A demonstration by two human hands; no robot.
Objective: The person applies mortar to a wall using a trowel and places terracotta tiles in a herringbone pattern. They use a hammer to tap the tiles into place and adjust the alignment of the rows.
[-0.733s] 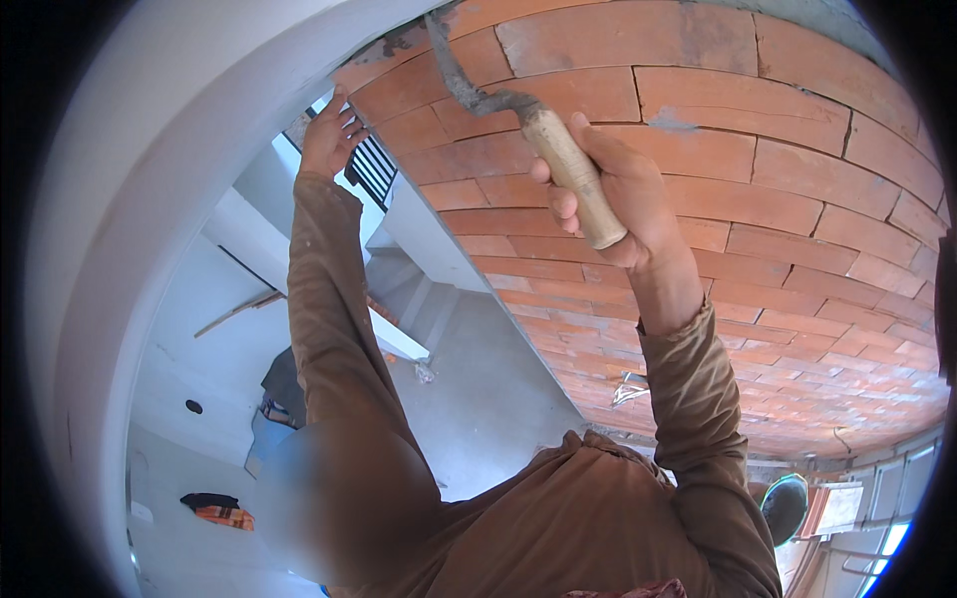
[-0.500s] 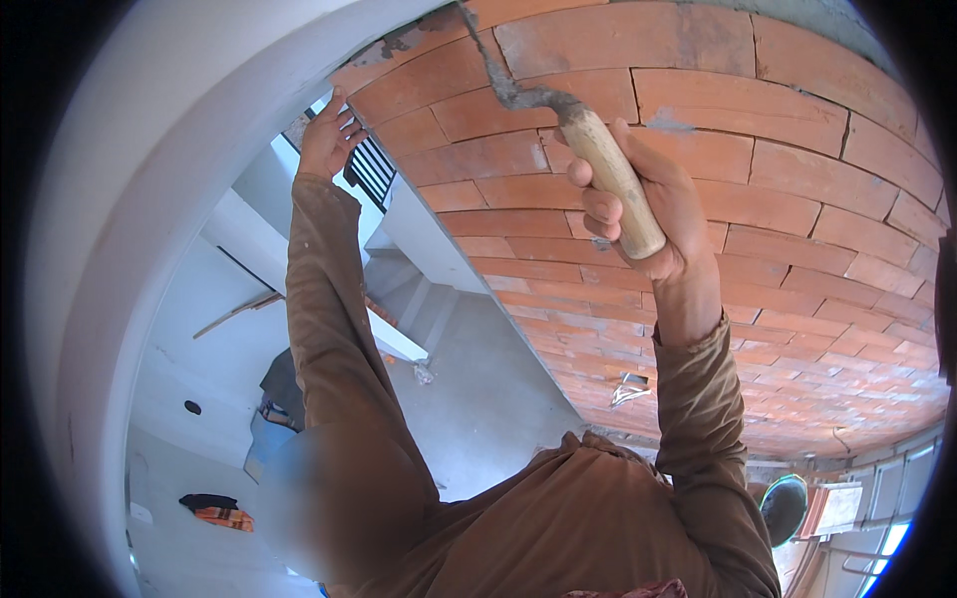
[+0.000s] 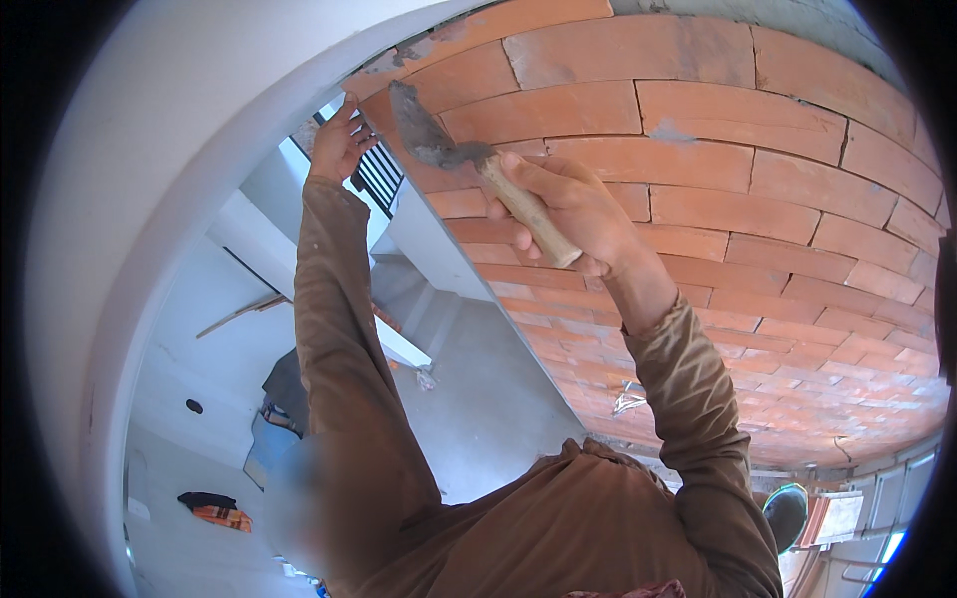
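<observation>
Head view: right hand (image 3: pixel 573 214) fingers wrapped around the trowel (image 3: pixel 469 164), blade against the brick wall (image 3: pixel 758 189) top corner. Left hand (image 3: pixel 339 140), fingers spread, braces beside it. Recommend keeping the blade flat, pressing mortar firmly into the joint.

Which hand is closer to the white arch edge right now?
Left. The left hand rests against the white arch edge; the right hand holds the trowel off it, over the bricks.

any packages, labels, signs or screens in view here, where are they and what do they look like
None clear enough to call.
Pale rectangular panel: lower right, below the brick wall; too blurred to tell what it is.
Trowel in the right hand: no label visible.
</observation>
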